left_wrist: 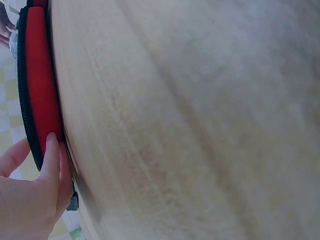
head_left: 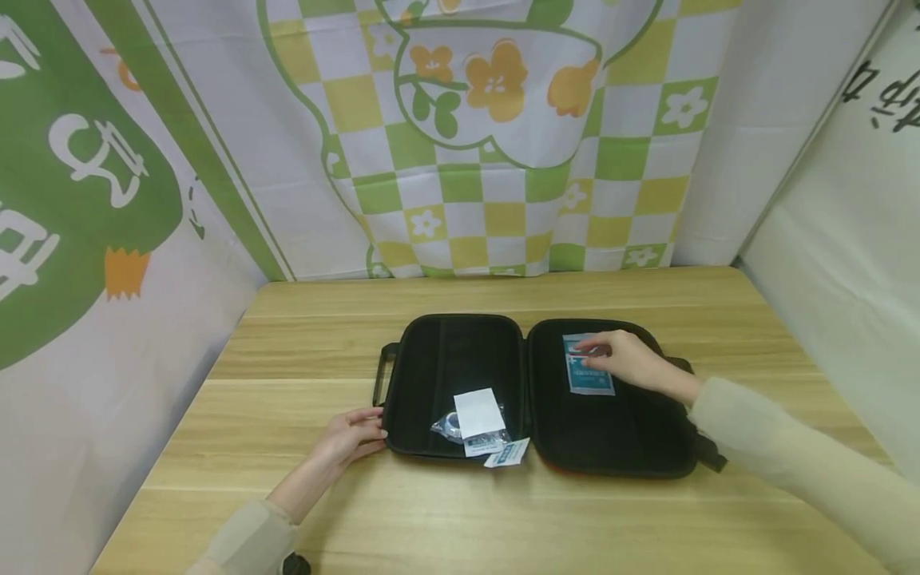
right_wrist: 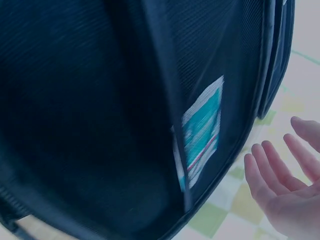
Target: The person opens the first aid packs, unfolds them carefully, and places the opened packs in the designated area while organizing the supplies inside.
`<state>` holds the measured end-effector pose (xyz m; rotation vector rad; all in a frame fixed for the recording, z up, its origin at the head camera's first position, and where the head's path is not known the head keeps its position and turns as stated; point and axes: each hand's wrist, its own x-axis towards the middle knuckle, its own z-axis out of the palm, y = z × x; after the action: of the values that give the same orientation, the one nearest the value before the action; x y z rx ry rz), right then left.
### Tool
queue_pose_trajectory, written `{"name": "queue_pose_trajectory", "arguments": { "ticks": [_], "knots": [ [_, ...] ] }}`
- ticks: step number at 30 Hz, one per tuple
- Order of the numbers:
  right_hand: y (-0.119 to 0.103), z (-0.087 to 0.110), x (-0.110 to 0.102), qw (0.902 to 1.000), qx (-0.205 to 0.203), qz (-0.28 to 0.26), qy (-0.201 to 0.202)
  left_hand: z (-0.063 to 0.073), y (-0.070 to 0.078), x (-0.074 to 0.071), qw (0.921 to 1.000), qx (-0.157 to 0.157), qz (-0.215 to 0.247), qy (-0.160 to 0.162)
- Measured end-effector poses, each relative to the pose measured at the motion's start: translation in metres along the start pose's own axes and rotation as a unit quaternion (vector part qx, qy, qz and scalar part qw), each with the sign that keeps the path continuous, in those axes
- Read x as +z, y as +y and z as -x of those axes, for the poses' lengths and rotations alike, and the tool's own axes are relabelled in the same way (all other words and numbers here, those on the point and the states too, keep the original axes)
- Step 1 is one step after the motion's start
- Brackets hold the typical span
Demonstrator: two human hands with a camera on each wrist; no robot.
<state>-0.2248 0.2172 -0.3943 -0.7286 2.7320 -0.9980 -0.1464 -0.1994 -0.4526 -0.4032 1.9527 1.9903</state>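
One blue packet (head_left: 592,382) partly hidden behind right hand (head_left: 632,359), grip relaxed; left hand (head_left: 346,436) pinching corner of case (head_left: 474,351).

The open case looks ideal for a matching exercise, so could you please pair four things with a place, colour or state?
Column one:
1. left hand
2. teal packet
3. white square
4. outer shell

Column two:
A. in the right half of the case
B. red
C. gripping the case's edge
D. in the case's left half

Pairs: 1-C, 2-A, 3-D, 4-B
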Motion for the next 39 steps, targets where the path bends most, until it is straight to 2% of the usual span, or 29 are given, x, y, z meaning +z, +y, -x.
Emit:
{"name": "queue_pose_trajectory", "arguments": {
  "ticks": [13,22,39],
  "knots": [
    [-0.036,-0.01,0.029,0.9955,-0.084,-0.024,-0.036,0.0,0.0,0.0,1.0,0.003,-0.002,0.001],
    [-0.055,-0.012,0.045,0.9918,-0.108,-0.012,-0.066,-0.001,0.0,-0.001,1.0,0.001,0.003,-0.001],
    [-0.065,-0.02,0.07,0.983,-0.14,-0.015,-0.118,-0.002,-0.001,-0.001,1.0,0.0,0.007,0.002]
  ]
}}
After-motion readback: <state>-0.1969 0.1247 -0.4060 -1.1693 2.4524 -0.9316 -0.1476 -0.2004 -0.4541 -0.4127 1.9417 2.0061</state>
